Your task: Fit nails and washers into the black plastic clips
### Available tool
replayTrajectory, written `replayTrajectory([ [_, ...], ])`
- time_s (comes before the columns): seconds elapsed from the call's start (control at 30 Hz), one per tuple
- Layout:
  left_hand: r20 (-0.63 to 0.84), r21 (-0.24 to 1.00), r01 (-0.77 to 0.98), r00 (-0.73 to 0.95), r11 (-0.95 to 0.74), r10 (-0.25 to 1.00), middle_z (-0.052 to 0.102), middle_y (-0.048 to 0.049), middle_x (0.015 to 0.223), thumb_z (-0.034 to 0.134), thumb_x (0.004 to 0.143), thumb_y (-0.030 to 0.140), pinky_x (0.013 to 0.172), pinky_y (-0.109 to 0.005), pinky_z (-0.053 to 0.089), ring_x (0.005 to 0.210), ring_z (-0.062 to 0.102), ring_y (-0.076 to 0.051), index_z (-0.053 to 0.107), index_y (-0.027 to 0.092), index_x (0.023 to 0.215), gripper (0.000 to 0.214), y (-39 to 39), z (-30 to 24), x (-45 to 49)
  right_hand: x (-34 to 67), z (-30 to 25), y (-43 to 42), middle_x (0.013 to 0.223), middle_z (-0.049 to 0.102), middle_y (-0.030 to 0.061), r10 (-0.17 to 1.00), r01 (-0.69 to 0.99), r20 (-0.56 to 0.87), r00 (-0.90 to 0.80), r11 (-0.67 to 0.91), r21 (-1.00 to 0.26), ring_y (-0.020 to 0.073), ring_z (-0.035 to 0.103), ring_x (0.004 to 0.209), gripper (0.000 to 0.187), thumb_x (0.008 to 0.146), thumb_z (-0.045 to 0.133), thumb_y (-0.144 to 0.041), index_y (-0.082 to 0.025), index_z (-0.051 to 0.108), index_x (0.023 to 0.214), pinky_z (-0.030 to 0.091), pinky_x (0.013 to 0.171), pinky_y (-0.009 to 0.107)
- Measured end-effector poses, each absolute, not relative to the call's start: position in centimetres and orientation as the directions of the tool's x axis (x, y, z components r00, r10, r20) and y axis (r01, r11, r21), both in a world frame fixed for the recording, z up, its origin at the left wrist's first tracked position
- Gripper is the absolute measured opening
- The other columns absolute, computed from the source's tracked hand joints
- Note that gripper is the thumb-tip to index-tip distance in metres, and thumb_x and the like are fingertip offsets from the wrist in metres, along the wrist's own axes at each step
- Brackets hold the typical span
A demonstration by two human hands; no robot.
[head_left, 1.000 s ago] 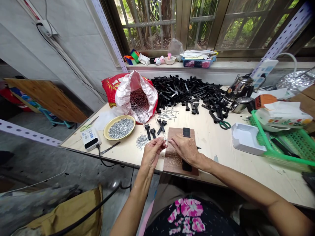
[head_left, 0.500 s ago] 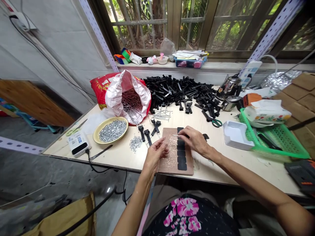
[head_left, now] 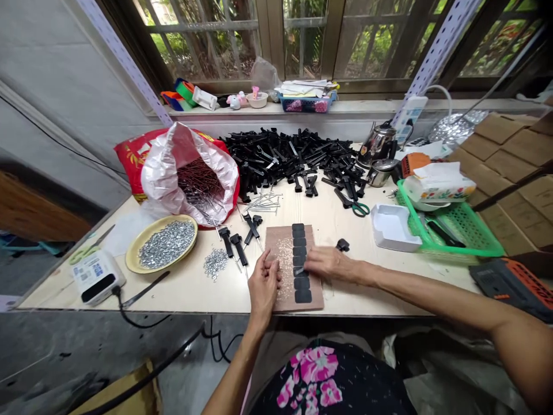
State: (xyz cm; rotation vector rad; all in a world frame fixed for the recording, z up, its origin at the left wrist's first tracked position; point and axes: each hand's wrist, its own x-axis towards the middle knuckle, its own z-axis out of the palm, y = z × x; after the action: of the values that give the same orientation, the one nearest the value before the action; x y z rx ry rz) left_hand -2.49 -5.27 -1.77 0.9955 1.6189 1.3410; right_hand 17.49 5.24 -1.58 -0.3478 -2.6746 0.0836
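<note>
A brown board (head_left: 283,229) lies near the table's front edge, with a column of black rounded-square pads (head_left: 303,296) on its right part and scattered tiny pale pieces (head_left: 285,259) beside them. My left hand (head_left: 264,285) is at the board's left edge, fingers curled and tips together; whatever they hold is hidden. Over the lower pads, my right hand (head_left: 330,265) pinches a small, thin metal piece (head_left: 300,271) against the column. Several black-headed parts with metal shafts (head_left: 238,248) lie left of the board, close to a little heap of small metal pieces (head_left: 215,263).
A yellow bowl (head_left: 192,242) of small metal pieces and a red bag (head_left: 133,153) of long rods stand left. Behind is a big pile of black parts (head_left: 285,155). Scissors (head_left: 359,208), a white tray (head_left: 395,227) and a green basket (head_left: 484,239) are at right.
My right hand has moved down the column of pads, nearer to me, with the thin piece in its fingers. My left hand has shifted to the board's left edge. The view has turned right.
</note>
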Motion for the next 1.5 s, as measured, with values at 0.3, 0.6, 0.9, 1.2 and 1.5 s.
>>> replayTrajectory([
  [0.3, -0.085, 0.983, 0.116, -0.408, 0.144, 0.909, 0.056, 0.0027, 0.073, 0.056, 0.082, 0.046, 0.044, -0.019, 0.044, 0.050, 0.050, -0.007, 0.050, 0.021, 0.128, 0.053, -5.1, -2.1, -2.4, 17.3, -1.8, 5.3, 0.080, 0.060, 0.0040, 0.205, 0.137, 0.413, -0.887, 0.973, -0.187, 0.0136, 0.051, 0.076, 0.024, 0.097, 0.039, -0.017, -0.014, 0.062, 0.091, 0.047, 0.066, 0.027],
  [0.6, -0.072, 0.986, 0.107, -0.424, 0.128, 0.903, 0.057, 0.0008, 0.073, 0.057, 0.081, 0.047, 0.042, -0.018, 0.046, 0.051, 0.052, -0.008, 0.050, 0.018, 0.127, 0.055, -4.7, -1.9, -2.4, 17.5, -2.5, 4.6, 0.082, 0.058, 0.0059, 0.263, 0.193, 0.351, -0.899, 0.956, -0.221, 0.0156, 0.048, 0.081, 0.029, 0.098, 0.034, -0.019, -0.014, 0.062, 0.091, 0.044, 0.071, 0.028],
  [0.9, 0.014, 0.984, 0.168, -0.418, 0.062, 0.908, 0.059, 0.0013, 0.073, 0.058, 0.081, 0.033, 0.044, -0.017, 0.048, 0.052, 0.054, -0.007, 0.052, 0.019, 0.126, 0.048, -4.6, -1.7, -1.9, 27.5, 5.3, 0.8, 0.090, 0.061, 0.0065, 0.511, 0.402, 0.068, -0.857, 0.746, -0.531, 0.0128, 0.057, 0.085, 0.027, 0.096, 0.044, -0.031, -0.015, 0.066, 0.099, 0.043, 0.077, 0.023],
  [1.2, -0.030, 0.989, 0.118, -0.420, 0.088, 0.907, 0.056, 0.0028, 0.067, 0.059, 0.080, 0.036, 0.041, -0.019, 0.046, 0.049, 0.051, -0.008, 0.056, 0.016, 0.119, 0.044, -5.1, -1.7, -1.2, 39.0, 11.2, -8.1, 0.108, 0.065, 0.0076, 0.807, 0.754, -0.093, -0.583, 0.495, -0.433, 0.0205, 0.061, 0.100, 0.031, 0.090, 0.054, -0.039, -0.024, 0.064, 0.114, 0.047, 0.085, 0.030],
  [1.5, 0.112, 0.993, 0.103, -0.742, -0.053, 0.661, 0.056, 0.0009, 0.072, 0.055, 0.084, 0.038, 0.050, -0.020, 0.045, 0.056, 0.053, -0.009, 0.059, 0.017, 0.104, 0.029, -9.6, -0.6, -5.5, 12.9, 5.7, 2.7, 0.095, 0.064, 0.0059, 0.265, 0.231, 0.331, -0.906, 0.963, -0.140, 0.0156, 0.056, 0.084, 0.023, 0.095, 0.041, -0.015, -0.019, 0.063, 0.101, 0.042, 0.072, 0.028],
])
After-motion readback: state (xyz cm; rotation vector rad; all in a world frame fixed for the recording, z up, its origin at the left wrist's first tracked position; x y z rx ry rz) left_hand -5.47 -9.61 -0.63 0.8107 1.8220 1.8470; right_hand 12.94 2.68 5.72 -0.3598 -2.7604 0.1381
